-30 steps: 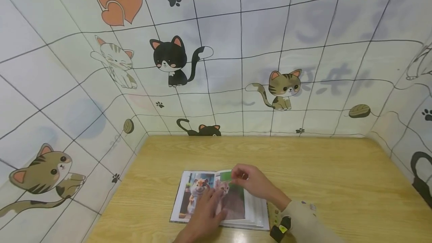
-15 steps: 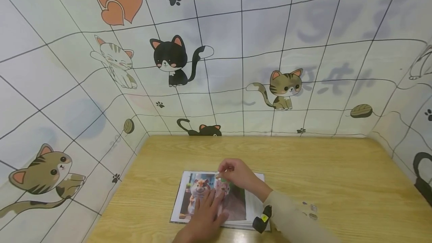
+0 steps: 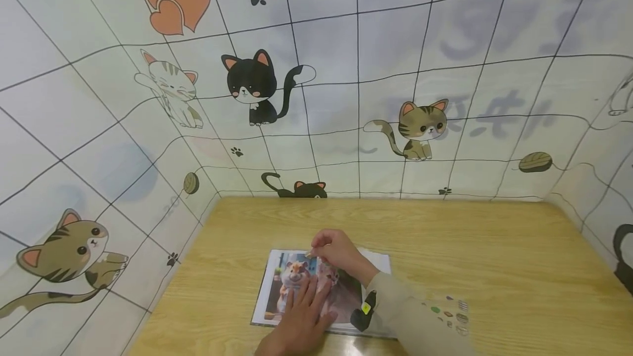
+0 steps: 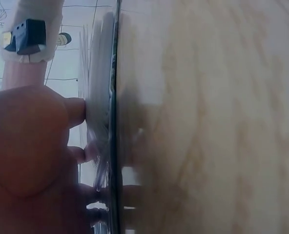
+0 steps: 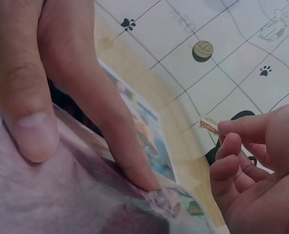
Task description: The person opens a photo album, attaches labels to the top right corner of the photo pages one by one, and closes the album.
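Note:
A photo album [image 3: 260,301] lies open on the table, with a hamster picture [image 3: 278,296] on its left page and a cat picture [image 3: 346,295] on its right. My left hand [image 3: 303,315] rests across the middle of the album, fingers extended over both pages. Above the album's top edge, near the hamster picture's upper corner, my right hand [image 3: 338,250] pinches a small sticker [image 5: 209,124] between thumb and index finger. The sticker has a pale edge and an orange print; in the right wrist view it is held apart from the page.
Several small coloured stickers [image 3: 448,314] lie on the wooden table [image 3: 494,268] beside the right sleeve, seemingly on a see-through sheet. A cloth wall printed with cats [image 3: 252,87] encloses the table at the back and sides. A dark wrist device [image 3: 364,312] sits on my right wrist.
My right hand has moved left across the top of the album, from the cat picture toward the hamster picture. The left hand has stayed on the pages. More of the stickers now show.

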A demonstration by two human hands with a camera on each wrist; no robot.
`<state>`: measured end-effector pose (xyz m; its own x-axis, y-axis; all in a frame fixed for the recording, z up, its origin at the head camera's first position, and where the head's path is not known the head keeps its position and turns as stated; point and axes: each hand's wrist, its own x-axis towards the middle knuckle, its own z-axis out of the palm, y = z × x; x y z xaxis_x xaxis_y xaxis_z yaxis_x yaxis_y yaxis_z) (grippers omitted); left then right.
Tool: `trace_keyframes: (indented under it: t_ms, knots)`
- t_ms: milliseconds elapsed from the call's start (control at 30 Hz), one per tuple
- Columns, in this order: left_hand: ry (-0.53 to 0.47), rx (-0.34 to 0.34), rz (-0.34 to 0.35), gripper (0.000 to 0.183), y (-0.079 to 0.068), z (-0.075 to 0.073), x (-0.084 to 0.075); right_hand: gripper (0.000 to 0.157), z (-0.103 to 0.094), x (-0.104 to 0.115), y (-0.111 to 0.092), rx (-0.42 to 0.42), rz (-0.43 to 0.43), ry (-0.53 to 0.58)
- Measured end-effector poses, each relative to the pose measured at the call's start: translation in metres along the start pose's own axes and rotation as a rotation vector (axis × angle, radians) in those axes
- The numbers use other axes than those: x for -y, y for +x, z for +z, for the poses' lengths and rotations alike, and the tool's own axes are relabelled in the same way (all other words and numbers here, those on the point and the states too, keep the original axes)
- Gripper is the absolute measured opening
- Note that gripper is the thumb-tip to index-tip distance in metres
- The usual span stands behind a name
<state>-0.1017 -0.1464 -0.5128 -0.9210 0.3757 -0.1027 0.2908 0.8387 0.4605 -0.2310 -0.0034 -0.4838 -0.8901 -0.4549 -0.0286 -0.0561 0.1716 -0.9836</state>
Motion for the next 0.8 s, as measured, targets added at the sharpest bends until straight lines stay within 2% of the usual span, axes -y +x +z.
trace_keyframes:
  t_ms: [200,467,633,800]
  knots:
    - [0.005,0.001,-0.011,0.064,-0.001,0.001,0.001,0.009,0.01,-0.01,0.01,-0.055,0.011,-0.023]
    - [0.023,-0.004,-0.017,0.063,0.0,0.002,0.001,0.011,0.014,-0.017,0.014,-0.125,0.093,-0.031]
    - [0.034,0.007,-0.019,0.062,0.0,0.0,0.001,0.015,0.017,-0.017,0.016,-0.182,0.104,-0.083]
    - [0.022,0.023,-0.029,0.061,0.0,0.0,0.002,0.022,0.021,-0.02,0.02,-0.239,0.157,-0.157]
